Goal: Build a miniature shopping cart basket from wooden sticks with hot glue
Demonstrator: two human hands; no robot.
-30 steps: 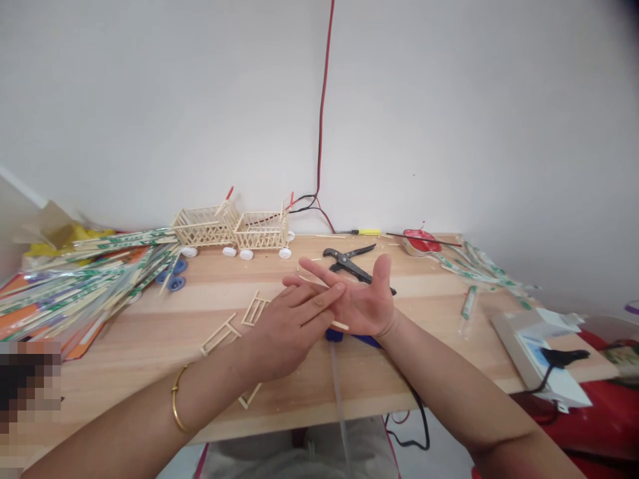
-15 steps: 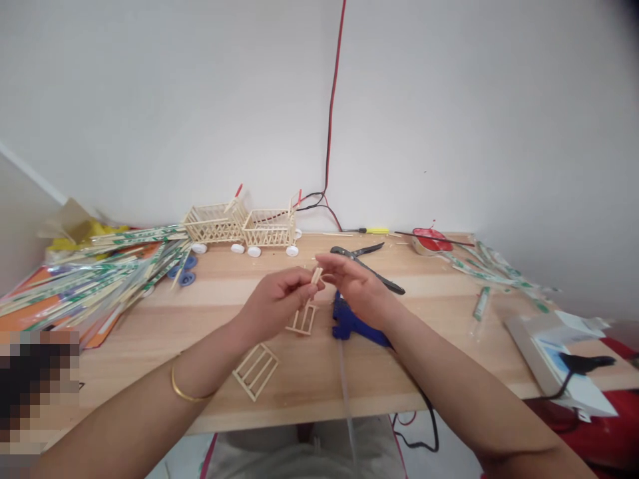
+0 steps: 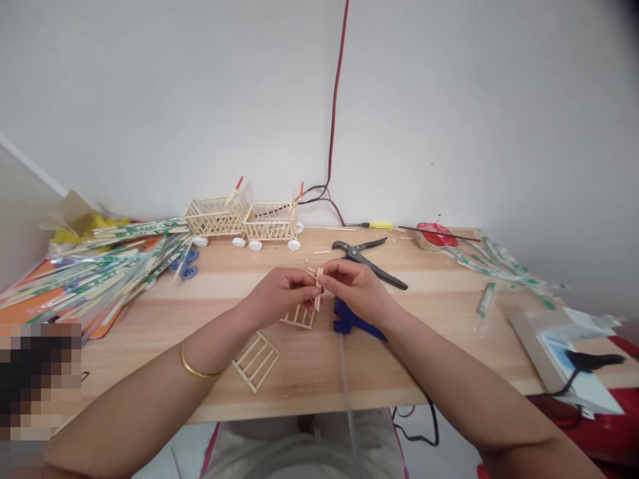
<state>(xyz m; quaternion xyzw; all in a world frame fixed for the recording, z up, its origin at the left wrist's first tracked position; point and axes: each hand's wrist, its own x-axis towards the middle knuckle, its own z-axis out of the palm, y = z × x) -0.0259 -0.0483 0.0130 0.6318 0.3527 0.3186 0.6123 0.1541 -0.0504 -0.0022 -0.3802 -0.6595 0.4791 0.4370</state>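
My left hand (image 3: 287, 291) pinches a small bundle of short wooden sticks (image 3: 319, 279) between thumb and fingertips. Opposite it, the thumb and fingers of my right hand (image 3: 355, 287) close on the same sticks near their upper end. Just below, a small ladder-like stick frame (image 3: 298, 318) lies partly hidden by my left hand. A second stick frame (image 3: 255, 361) rests on the tabletop nearer to me. Under my right hand, a blue glue gun (image 3: 357, 321) is partly covered, with a pale glue stick (image 3: 345, 379) trailing over the table edge. Black-handled cutters (image 3: 372, 261) lie behind it.
Two model carts (image 3: 214, 219) of wooden sticks with white wheels stand by the wall. Bagged sticks (image 3: 110, 273) and blue wheels (image 3: 188, 272) are at left. A red-topped container (image 3: 436, 236), yellow marker (image 3: 380, 225), plastic wrappers (image 3: 492, 266) and white box (image 3: 544, 352) are toward the right.
My right hand, earlier held with straight fingers beside the sticks, now has its fingertips closed on them. The sticks stand more upright between both hands.
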